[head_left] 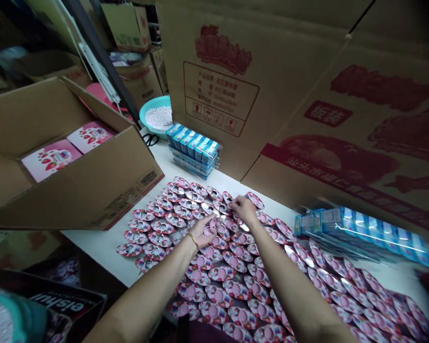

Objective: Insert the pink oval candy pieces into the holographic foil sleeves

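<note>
Many small eye-shaped red-and-pink packs (pixel 221 274) cover the white table in close rows. The nearer ones hold a pink round disc in the middle, while several at the far left show a dark centre. My left hand (pixel 204 232), with a gold bracelet at the wrist, is turned palm up over the packs. Its fingers curl around a few pink discs (pixel 210 227). Just to the right, my right hand (pixel 243 209) reaches down to the packs in the back rows with fingertips pinched together. Whatever lies between those fingertips is hidden.
An open carton (pixel 128 176) with pink strawberry-print boxes (pixel 53 159) stands at left. Behind the packs are stacked blue blister packs (pixel 193 147), a teal bowl (pixel 153 102) of pale pieces and scissors (pixel 150 139). Large cartons (pixel 289 95) wall off the back; more blue packs (pixel 364 228) lie right.
</note>
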`<state>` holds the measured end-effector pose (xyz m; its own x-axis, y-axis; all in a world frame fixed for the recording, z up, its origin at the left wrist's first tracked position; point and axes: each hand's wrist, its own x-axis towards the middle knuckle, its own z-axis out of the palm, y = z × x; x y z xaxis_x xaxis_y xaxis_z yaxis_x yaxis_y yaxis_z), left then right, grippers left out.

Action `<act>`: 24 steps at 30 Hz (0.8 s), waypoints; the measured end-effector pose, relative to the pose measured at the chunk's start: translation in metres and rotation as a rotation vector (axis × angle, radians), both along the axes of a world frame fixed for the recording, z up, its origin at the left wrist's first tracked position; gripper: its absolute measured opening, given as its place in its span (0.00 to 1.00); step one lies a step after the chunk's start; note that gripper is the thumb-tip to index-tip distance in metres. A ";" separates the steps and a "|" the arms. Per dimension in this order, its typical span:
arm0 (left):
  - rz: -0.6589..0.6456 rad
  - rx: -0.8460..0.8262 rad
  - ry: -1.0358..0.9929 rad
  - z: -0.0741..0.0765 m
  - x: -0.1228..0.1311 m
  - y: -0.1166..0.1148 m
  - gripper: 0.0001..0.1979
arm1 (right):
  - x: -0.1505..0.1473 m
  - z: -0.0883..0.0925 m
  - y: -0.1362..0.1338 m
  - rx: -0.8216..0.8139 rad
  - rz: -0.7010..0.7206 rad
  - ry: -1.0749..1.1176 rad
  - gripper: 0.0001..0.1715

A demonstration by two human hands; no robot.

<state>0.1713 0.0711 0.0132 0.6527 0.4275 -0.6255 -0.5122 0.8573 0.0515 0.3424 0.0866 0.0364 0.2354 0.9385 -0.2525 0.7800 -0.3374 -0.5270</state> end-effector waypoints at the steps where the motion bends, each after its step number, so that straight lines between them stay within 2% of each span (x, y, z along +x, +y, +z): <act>1: 0.003 -0.002 -0.011 0.000 -0.004 0.000 0.04 | 0.001 0.003 0.011 -0.056 0.009 -0.174 0.13; 4: 0.030 0.012 -0.020 0.001 -0.013 0.000 0.03 | -0.003 0.008 0.044 -0.246 0.076 -0.482 0.15; 9: 0.064 0.004 -0.024 0.005 -0.024 0.002 0.01 | -0.003 0.008 0.076 -0.337 0.147 -0.567 0.17; 14: 0.085 -0.024 -0.079 0.001 -0.033 0.007 0.01 | 0.015 0.000 0.076 -0.367 0.215 -0.639 0.18; 19: 0.074 0.003 -0.090 -0.010 -0.030 0.014 0.02 | 0.012 -0.016 0.064 -0.334 0.292 -0.677 0.17; 24: 0.031 0.022 -0.024 -0.015 -0.023 0.022 0.03 | 0.006 -0.013 0.057 -0.305 0.334 -0.661 0.16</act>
